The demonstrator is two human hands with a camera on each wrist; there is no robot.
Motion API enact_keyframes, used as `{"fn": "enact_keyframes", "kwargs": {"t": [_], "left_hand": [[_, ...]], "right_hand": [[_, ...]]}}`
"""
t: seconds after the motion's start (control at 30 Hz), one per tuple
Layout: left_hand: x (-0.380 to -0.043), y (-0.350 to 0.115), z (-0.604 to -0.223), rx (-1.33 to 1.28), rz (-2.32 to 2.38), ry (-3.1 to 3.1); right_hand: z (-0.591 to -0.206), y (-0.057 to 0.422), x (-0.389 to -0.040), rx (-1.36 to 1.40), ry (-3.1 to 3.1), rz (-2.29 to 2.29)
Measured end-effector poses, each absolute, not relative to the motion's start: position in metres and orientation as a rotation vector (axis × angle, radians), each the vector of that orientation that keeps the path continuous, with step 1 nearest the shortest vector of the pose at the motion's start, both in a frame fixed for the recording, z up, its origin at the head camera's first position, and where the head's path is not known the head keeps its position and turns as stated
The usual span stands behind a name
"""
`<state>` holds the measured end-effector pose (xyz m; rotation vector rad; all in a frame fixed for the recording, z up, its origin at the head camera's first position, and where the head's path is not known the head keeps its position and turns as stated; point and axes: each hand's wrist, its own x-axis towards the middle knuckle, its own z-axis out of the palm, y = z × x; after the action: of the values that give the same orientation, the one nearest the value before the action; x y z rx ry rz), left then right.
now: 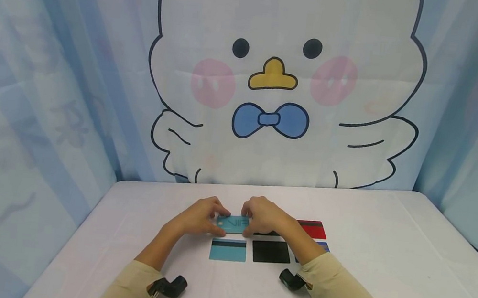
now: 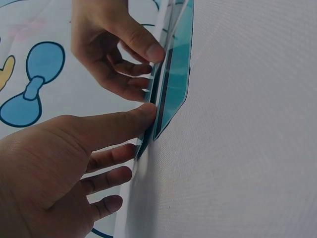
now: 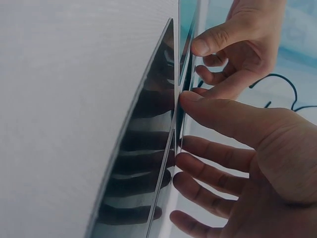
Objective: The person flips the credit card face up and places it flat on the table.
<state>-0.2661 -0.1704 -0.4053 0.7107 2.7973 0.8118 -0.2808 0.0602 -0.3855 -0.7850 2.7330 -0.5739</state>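
A light-blue card [image 1: 232, 223] with "VIP" lettering lies in the far row, between my two hands. My left hand [image 1: 205, 217] pinches its left end, thumb at the near edge and fingers at the far edge. At its right end my right hand [image 1: 263, 217] pinches it the same way. Seen edge-on in both wrist views, the card's gap from the cloth cannot be judged. Just nearer lies another light-blue card [image 1: 228, 250] with a dark stripe. Beside that is a black card [image 1: 271, 252]. Beneath my right hand, a further dark card is mostly covered.
Right of my right hand lies a red card [image 1: 312, 229] with a dark stripe. A blue card [image 1: 323, 246] is partly hidden under my right forearm. All rest on a white cloth-covered table [image 1: 384, 259]. A curtain with a cartoon bird [image 1: 265, 161] hangs behind the far edge.
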Motion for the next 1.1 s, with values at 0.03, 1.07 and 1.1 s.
{"fn": "enact_keyframes", "kwargs": {"t": [0.03,1.07,1.1], "left_hand": [[-0.2663,-0.1703,-0.4056,0.703,0.814,2.796],[-0.2625,-0.1675,-0.4011,0.655,0.814,2.801],[-0.2614,-0.1678,-0.4007,0.645,0.817,2.804]], "right_hand": [[-0.3855,0.0603,-0.2809,-0.787,2.731,-0.575],[-0.3829,0.06,-0.2779,-0.762,2.745,-0.592],[-0.382,0.0599,-0.2767,-0.767,2.741,-0.6]]}}
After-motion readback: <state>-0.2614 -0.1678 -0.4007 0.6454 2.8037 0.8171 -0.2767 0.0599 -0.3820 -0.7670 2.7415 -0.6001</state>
